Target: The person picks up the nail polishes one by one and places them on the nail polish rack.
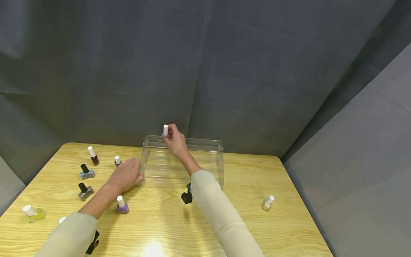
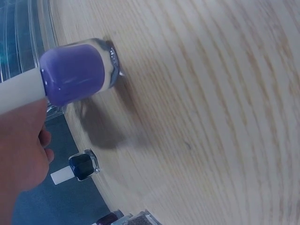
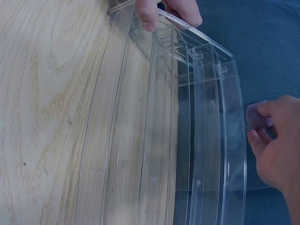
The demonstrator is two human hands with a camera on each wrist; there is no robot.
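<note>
A clear tiered acrylic rack point(image 1: 179, 164) stands at the back of the table. My right hand point(image 1: 176, 142) pinches a light purple nail polish bottle point(image 1: 165, 132) by its body, white cap upward, over the rack's rear left part. In the right wrist view this bottle point(image 3: 255, 116) is just beyond the rack's back tier. My left hand point(image 1: 126, 175) grips the rack's left side, its thumb and fingers on either side of the panel in the right wrist view. Beside my left forearm stands a darker purple nail polish bottle point(image 1: 122, 207), large in the left wrist view.
Several nail polish bottles stand on the left: a dark one point(image 1: 93, 156), a blue one point(image 1: 87, 172), a grey one point(image 1: 85, 192) and a yellow one point(image 1: 34, 215). Another dark bottle point(image 1: 117, 161) is behind my left hand. A clear-looking bottle point(image 1: 267, 203) stands far right.
</note>
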